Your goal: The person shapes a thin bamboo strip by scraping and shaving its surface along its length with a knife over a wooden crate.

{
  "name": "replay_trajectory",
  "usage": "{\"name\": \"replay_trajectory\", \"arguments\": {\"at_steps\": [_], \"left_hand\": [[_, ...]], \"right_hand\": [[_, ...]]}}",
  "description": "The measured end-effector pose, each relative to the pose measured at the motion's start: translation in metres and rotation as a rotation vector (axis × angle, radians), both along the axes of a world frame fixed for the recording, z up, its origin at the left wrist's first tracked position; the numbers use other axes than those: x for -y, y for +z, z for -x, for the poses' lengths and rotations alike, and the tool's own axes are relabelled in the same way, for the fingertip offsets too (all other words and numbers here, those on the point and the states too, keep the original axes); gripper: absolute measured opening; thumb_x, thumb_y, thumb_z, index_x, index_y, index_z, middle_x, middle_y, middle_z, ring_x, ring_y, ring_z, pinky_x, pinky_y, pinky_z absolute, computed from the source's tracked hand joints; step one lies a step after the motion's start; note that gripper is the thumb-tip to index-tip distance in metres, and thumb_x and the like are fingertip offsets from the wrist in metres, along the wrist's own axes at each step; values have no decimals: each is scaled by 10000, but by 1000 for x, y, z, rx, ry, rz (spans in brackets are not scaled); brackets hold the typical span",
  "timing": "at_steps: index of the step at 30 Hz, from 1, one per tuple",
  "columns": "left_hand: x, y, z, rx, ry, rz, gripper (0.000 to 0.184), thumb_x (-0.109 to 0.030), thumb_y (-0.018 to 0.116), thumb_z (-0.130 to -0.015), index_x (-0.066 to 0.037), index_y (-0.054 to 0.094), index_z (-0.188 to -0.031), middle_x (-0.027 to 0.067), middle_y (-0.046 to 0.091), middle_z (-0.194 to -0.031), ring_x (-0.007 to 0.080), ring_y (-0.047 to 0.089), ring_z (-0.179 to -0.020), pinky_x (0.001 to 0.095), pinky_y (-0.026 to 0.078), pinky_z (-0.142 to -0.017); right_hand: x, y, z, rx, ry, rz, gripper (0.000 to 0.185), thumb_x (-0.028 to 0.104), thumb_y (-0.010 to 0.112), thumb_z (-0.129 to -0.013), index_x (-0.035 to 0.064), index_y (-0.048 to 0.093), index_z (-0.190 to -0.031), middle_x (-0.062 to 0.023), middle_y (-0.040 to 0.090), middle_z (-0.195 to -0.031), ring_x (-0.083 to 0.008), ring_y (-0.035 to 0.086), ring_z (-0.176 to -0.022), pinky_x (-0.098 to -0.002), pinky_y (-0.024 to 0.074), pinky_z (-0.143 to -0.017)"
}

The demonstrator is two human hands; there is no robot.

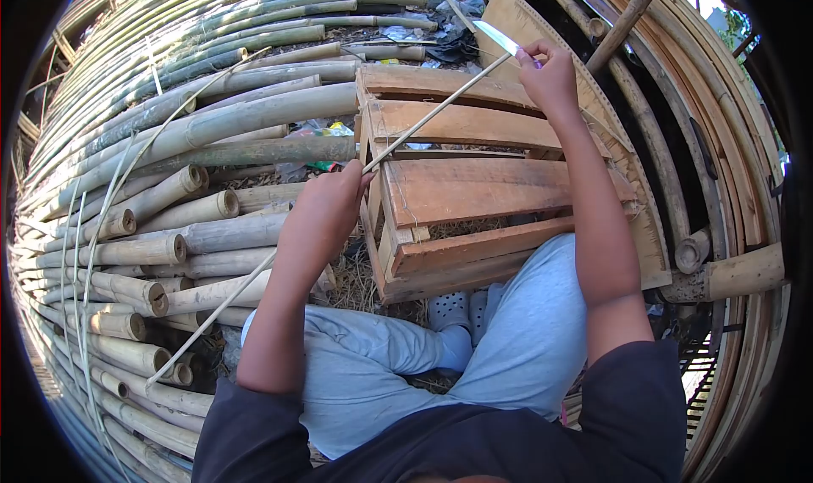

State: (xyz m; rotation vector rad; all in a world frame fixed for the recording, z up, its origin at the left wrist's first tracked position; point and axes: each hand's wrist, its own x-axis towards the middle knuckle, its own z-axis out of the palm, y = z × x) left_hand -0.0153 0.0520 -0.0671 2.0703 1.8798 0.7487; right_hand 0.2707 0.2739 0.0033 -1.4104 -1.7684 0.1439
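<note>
My right hand (546, 72) is closed round the handle of a knife (496, 38), whose bright blade points up and to the left. A bit of purple shows at its grip. A long thin bamboo strip (440, 106) runs from the blade, slanting down across a wooden crate (474, 186). My left hand (330, 202) grips that strip at the crate's left corner. Beyond my left hand the strip carries on down to the left, past my forearm. Whether the blade is cutting into the strip's far end or only touching it, I cannot tell.
Stacked bamboo poles (254, 114) fill the left side, with several thin strips (85, 263) lying over them. A flat board (542, 34) leans behind the crate. Long wooden planks (737, 144) stand at the right. Plastic litter (339, 130) lies between the poles and crate.
</note>
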Motion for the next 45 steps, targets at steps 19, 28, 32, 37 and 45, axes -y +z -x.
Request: {"name": "replay_trajectory", "arguments": {"at_steps": [19,28,32,37,45], "left_hand": [[-2,-1,0,-7,-2,-17,254,-224,528,-1064,-4,520,-938,272,604,-723,501,597,-741,581,437,-653],[-1,-1,2,4,-15,-18,261,-224,526,-1066,0,504,-934,269,602,-715,505,590,-730,581,428,-643],[-2,0,0,-4,-16,-29,262,-224,526,-1067,0,503,-932,267,602,-709,507,589,-724,581,426,-633],[-2,2,1,52,-12,21,262,-220,521,-1070,1,504,-931,262,600,-700,496,591,-700,568,431,-619],[-4,-5,2,42,-22,-40,260,-218,514,-1073,-3,503,-927,243,585,-666,481,581,-663,552,429,-606]], "right_hand": [[3,7,1,-77,-72,87,158,153,717,-914,-4,731,-922,-184,733,-848,-253,720,-778,-361,543,-741],[4,-13,6,-53,80,-17,174,183,728,-935,14,737,-893,-51,682,-736,-102,570,-619,-292,475,-628],[-8,-4,0,-56,-67,-53,195,193,728,-939,2,736,-901,-29,669,-752,-95,554,-643,-272,460,-635],[10,-7,13,-55,247,72,173,182,721,-926,11,723,-900,-172,736,-809,-275,718,-729,-374,548,-697],[31,-13,25,14,222,10,172,178,712,-952,12,711,-907,-109,692,-748,-167,633,-643,-314,501,-617]]}}
